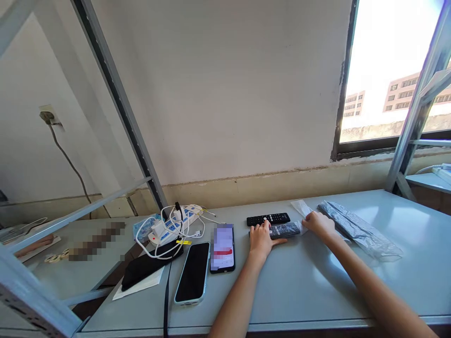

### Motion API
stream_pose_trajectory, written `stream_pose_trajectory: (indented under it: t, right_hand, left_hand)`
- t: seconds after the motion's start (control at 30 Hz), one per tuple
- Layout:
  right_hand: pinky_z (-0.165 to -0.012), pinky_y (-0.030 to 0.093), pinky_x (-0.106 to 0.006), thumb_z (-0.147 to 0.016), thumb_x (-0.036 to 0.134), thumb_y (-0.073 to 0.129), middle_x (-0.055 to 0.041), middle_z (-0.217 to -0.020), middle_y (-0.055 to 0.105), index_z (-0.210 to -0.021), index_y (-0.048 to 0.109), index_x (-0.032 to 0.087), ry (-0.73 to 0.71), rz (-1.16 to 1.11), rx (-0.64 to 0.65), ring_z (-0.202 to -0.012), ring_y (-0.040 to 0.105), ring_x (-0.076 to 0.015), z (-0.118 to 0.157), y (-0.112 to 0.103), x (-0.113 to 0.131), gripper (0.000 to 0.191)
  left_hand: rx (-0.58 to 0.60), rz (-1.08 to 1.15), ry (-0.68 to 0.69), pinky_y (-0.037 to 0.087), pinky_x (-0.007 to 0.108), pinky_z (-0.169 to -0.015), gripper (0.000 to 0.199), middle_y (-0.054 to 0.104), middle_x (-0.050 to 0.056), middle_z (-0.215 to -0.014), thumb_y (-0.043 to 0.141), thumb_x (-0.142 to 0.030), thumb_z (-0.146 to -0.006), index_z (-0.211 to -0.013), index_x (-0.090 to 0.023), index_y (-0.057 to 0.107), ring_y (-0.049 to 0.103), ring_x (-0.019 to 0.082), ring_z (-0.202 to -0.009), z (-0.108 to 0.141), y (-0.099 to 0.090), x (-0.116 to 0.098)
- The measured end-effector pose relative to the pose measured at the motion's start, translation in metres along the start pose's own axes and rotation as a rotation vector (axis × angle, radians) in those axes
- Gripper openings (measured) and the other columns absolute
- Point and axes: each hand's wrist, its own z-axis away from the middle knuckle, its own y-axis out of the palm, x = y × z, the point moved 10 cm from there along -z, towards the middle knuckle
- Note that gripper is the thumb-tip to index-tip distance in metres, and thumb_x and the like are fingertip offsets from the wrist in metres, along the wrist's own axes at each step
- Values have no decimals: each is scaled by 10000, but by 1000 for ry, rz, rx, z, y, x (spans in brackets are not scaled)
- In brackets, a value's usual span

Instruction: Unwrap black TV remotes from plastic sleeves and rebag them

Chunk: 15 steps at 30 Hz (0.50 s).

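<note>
A black remote control in a clear plastic sleeve [286, 229] lies crosswise on the table. My left hand [260, 241] grips its left end, fingers over the top and thumb stretched along the near side. At the other end, my right hand [319, 226] has its fingers closed on the clear plastic [301, 207] of the sleeve. Just behind lies a bare black remote control [268, 219], close to my left fingertips. Right of my right hand rest more dark, long items in clear plastic bags [355, 227], which look like wrapped remotes.
Left of my hands lie a phone with a lit screen [222, 249] and a dark-screened phone [192, 273]. Beyond them are a white power strip [176, 224] with tangled cables and a black pouch [150, 265]. Metal frame posts [121, 101] stand at both sides; a wall backs the table.
</note>
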Motion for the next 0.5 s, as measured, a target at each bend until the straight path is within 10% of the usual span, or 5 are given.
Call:
stream_pose_trajectory:
  t: [0.5]
  right_hand:
    - [-565,467,-291,-636,290,614,-22,-707,711,-658,688,255,-5,-527,-139,-647,655,-207,6,-31,21,85]
  left_hand:
    - [-117,147,-11,409,340,-918,349,702,46,-1043,749,-420,-726,-993,-241,615,620,229,-1021,-1,-17,1]
